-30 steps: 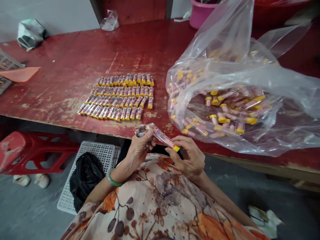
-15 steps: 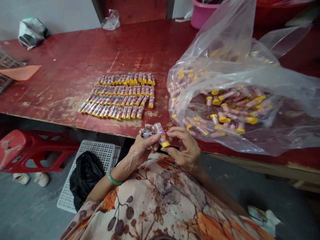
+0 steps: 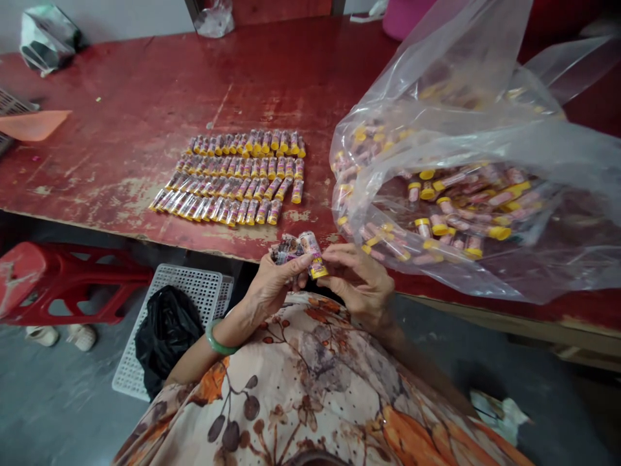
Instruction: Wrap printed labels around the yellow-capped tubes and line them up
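My left hand (image 3: pixel 272 281) is closed around a small bunch of printed film wrappers (image 3: pixel 285 249) and a small clear tube (image 3: pixel 312 249) with a printed sleeve and a yellow cap. Its thumb presses on the tube, which tilts with the cap toward me. From the right, my right hand (image 3: pixel 366 281) curls its fingers and thumb about the tube's capped end. Beyond my hands, several rows of similar tubes (image 3: pixel 228 178) lie on the red table (image 3: pixel 121 90). To the right, a large clear plastic bag (image 3: pixel 548 155) lies open with many loose tubes (image 3: pixel 458 207) inside.
Under the table's front edge, a black bag (image 3: pixel 167 333) sits on a white perforated crate (image 3: pixel 187 278). A red stool (image 3: pixel 97 278) stands left of it. Toward the back are a pink tub (image 3: pixel 405 18), a crumpled clear bag (image 3: pixel 215 19) and a white-and-green bag (image 3: pixel 47 39).
The view has shifted slightly, so the table items sit higher in the picture. My right thumb has moved in closer under the capped end; the tube stays in my left hand.
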The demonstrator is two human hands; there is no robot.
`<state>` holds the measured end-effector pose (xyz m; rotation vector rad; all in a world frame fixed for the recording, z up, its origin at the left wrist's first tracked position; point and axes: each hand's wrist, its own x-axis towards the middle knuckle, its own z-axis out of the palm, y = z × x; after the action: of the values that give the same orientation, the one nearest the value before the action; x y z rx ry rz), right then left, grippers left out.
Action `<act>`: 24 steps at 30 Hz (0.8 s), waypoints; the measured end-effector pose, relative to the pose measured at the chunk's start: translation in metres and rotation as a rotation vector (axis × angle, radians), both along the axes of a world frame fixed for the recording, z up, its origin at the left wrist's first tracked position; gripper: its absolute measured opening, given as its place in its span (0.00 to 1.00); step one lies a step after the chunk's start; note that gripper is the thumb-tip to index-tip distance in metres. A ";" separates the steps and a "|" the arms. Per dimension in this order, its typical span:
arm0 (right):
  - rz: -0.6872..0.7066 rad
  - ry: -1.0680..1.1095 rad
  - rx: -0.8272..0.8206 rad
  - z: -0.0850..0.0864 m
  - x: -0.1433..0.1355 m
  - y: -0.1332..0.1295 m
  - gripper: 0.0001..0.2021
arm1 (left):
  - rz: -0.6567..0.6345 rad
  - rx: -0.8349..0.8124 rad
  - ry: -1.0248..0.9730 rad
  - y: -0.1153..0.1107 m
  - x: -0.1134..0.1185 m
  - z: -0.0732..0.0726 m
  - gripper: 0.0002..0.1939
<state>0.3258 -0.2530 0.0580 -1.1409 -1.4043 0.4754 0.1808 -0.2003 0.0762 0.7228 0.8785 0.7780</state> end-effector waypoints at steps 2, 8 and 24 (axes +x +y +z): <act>-0.040 -0.086 0.071 0.001 0.000 -0.001 0.11 | -0.007 0.001 -0.002 0.001 0.000 0.000 0.16; -0.145 -0.230 0.244 -0.009 -0.004 -0.001 0.19 | -0.004 -0.006 0.005 0.000 0.003 -0.004 0.16; -0.234 -0.388 0.287 -0.022 0.001 0.003 0.17 | -0.007 -0.057 0.027 0.004 0.013 -0.008 0.17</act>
<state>0.3272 -0.2497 0.0360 -1.1789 -1.5830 -0.1210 0.1940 -0.1959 0.0679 0.6870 0.9181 0.7352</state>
